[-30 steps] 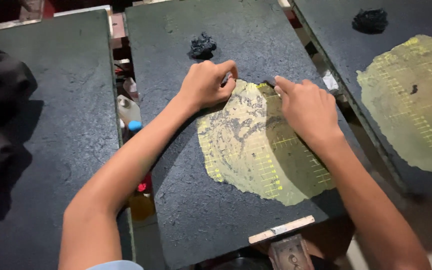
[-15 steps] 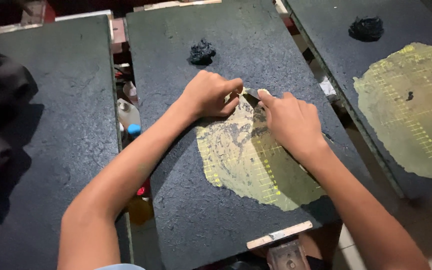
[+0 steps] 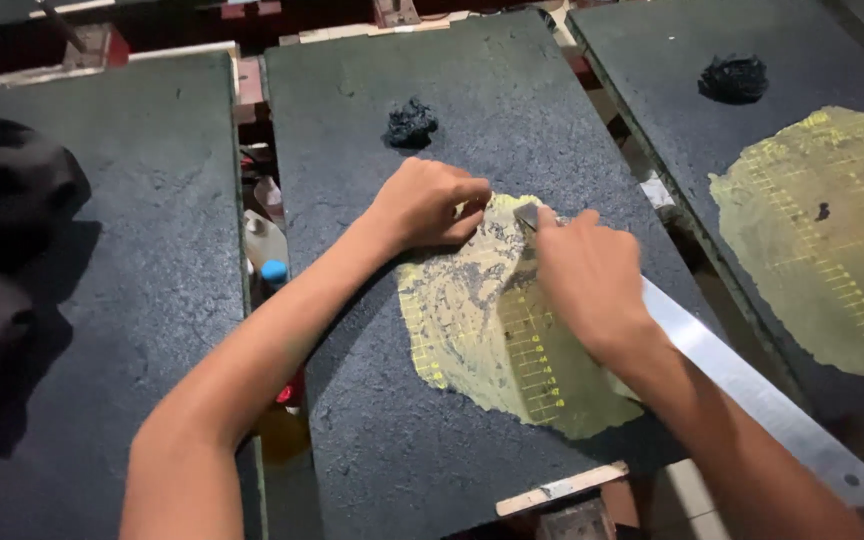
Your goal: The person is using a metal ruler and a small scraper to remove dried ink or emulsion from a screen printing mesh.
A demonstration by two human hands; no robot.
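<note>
Head view: the middle board (image 3: 372, 420) is a dark, rough-coated slab, and on it lies a yellow patch (image 3: 502, 340) with a ragged outline, crossed by a faint grid of finer yellow lines; its upper left part is smeared grey and mottled, while the lower right stays cleaner and brighter. The person's left hand (image 3: 427, 205) comes in from the lower left on a long bare forearm and rests knuckles-up at the top edge of the patch, fingers curled down and pressed on the board, with nothing visibly held in it. The right hand (image 3: 587, 280) reaches in from the lower right and lies over the patch's upper right part, fingers closed round a long steel ruler (image 3: 752, 390). The ruler's tip shows just beyond the fingertips, close to the left hand's fingers, touching the top of the patch, and its flat shiny length runs back under the wrist and out toward the lower right, past the board's edge. Further up the same board, apart from both hands, sits a small black clump (image 3: 411, 122). The right-hand board (image 3: 652, 60) carries a similar yellow gridded patch (image 3: 822, 235) and another black clump (image 3: 733, 78). The left-hand board (image 3: 152, 300) has dark cloth (image 3: 7, 190) heaped at its far left. In the gap between the left and middle boards stands a bottle with a blue cap (image 3: 270, 262).
</note>
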